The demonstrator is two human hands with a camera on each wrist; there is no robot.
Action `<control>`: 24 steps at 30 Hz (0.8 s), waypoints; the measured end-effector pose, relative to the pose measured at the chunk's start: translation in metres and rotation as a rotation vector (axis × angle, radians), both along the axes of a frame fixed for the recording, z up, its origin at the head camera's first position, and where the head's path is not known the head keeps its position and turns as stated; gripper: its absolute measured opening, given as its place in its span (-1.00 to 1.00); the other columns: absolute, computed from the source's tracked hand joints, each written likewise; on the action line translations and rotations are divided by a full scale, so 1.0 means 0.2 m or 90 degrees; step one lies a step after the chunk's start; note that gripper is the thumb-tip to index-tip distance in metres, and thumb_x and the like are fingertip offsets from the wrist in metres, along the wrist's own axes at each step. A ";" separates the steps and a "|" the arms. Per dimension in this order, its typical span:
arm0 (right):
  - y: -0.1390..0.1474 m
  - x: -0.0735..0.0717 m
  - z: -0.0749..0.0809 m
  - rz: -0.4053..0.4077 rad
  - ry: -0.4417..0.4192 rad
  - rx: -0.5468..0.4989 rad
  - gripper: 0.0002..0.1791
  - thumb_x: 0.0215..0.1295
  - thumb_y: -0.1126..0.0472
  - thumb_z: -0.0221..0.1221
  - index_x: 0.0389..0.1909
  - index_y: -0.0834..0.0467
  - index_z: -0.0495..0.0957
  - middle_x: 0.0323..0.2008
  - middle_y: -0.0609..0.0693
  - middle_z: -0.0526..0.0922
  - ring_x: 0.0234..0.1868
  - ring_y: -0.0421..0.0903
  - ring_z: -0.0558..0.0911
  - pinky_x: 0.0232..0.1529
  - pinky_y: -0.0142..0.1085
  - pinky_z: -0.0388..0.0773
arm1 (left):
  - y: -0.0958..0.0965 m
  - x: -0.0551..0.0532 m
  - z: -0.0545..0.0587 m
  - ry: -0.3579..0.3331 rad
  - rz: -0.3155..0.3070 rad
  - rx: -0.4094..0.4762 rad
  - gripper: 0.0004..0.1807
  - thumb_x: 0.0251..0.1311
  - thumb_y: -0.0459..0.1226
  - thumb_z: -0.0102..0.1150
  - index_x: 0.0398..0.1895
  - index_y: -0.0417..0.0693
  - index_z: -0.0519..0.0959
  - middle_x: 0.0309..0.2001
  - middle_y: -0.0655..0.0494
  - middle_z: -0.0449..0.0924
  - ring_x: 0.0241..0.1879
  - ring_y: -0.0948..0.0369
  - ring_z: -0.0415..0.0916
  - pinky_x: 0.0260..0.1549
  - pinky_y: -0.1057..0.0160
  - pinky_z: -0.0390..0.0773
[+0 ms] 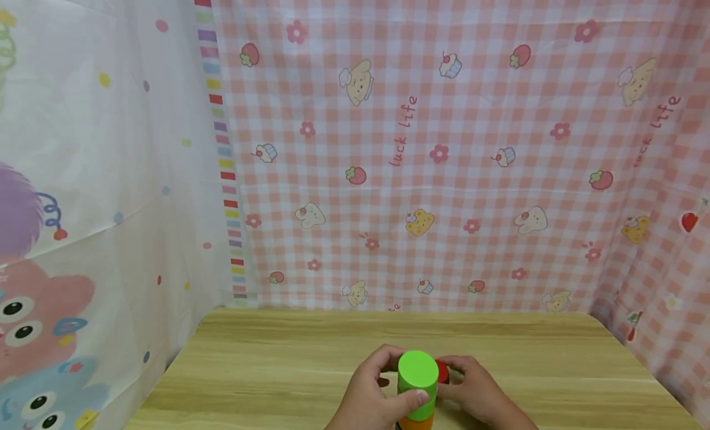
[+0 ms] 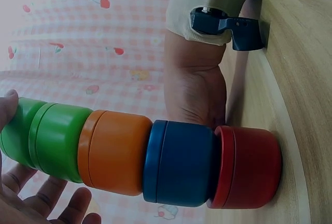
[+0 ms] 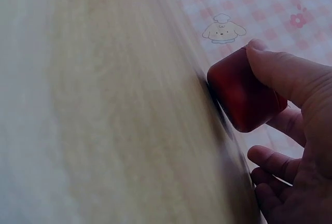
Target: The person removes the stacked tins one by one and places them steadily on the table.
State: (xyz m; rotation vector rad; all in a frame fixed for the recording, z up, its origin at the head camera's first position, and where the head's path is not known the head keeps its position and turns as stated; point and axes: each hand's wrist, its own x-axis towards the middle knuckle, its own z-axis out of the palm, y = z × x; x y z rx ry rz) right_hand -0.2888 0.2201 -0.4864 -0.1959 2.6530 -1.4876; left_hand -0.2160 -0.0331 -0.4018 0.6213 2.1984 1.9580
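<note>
A column of round, lidded canisters shows in the left wrist view: two green ones (image 2: 65,141), an orange one (image 2: 116,151), a blue one (image 2: 184,164) and a red one (image 2: 251,167) at the table end. My left hand (image 1: 374,396) grips the green top (image 1: 418,368), its thumb across the front and its fingers around the far side. Right of the column, my right hand (image 1: 477,387) pinches a red canister (image 3: 244,92) between thumb and finger. In the right wrist view that canister is tilted close to the tabletop, with the other fingers loosely bent beside it.
The wooden tabletop (image 1: 266,362) spreads around both hands. Behind it hangs a pink checked curtain (image 1: 388,190), with a white patterned sheet (image 1: 127,190) along the left. A sleeve (image 2: 207,1) with a dark wrist device (image 2: 210,21) shows behind the column.
</note>
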 end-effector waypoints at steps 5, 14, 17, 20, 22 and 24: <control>-0.01 0.00 0.00 -0.021 -0.015 -0.001 -0.44 0.09 -0.03 0.60 0.09 0.08 0.72 0.23 0.16 0.56 0.47 0.44 0.33 0.35 0.51 0.17 | 0.00 0.00 -0.01 0.004 0.006 0.002 -0.56 0.20 -0.12 0.53 0.13 0.19 0.64 0.04 0.24 0.68 0.10 0.10 0.46 0.03 0.01 0.33; -0.01 0.00 -0.01 -0.026 -0.031 -0.014 -0.34 0.11 0.02 0.59 0.21 0.17 0.64 0.33 0.29 0.49 0.46 0.49 0.31 0.37 0.50 0.16 | 0.00 0.00 -0.02 0.023 0.010 0.007 -0.55 0.19 -0.11 0.53 0.15 0.20 0.64 0.05 0.25 0.69 0.10 0.13 0.50 0.03 0.03 0.31; -0.01 -0.01 -0.01 -0.027 -0.027 -0.011 -0.24 0.17 -0.02 0.55 0.32 0.24 0.55 0.37 0.37 0.45 0.45 0.49 0.34 0.36 0.46 0.23 | 0.00 0.00 -0.02 0.019 0.015 0.002 -0.54 0.19 -0.08 0.53 0.16 0.25 0.64 0.06 0.28 0.69 0.10 0.14 0.50 0.04 0.02 0.31; -0.01 -0.01 -0.01 -0.032 -0.025 -0.014 -0.19 0.26 -0.06 0.48 0.41 0.27 0.47 0.41 0.41 0.42 0.45 0.46 0.35 0.36 0.43 0.28 | 0.00 0.00 -0.02 0.018 0.017 -0.002 -0.52 0.18 -0.06 0.54 0.17 0.29 0.63 0.07 0.30 0.69 0.11 0.13 0.51 0.05 0.01 0.32; -0.01 -0.01 0.00 -0.041 -0.023 -0.017 -0.21 0.34 -0.09 0.41 0.44 0.26 0.44 0.42 0.40 0.42 0.45 0.43 0.37 0.36 0.40 0.31 | 0.00 0.00 -0.02 0.020 0.015 -0.003 -0.52 0.18 -0.06 0.54 0.17 0.30 0.63 0.07 0.30 0.69 0.11 0.13 0.51 0.05 0.00 0.32; -0.01 -0.01 0.01 -0.055 -0.025 -0.028 -0.26 0.43 -0.10 0.32 0.45 0.24 0.42 0.42 0.39 0.42 0.45 0.40 0.38 0.34 0.37 0.35 | 0.01 0.00 -0.01 0.019 0.013 -0.003 -0.51 0.17 -0.06 0.55 0.17 0.29 0.63 0.07 0.30 0.69 0.11 0.13 0.50 0.05 0.01 0.32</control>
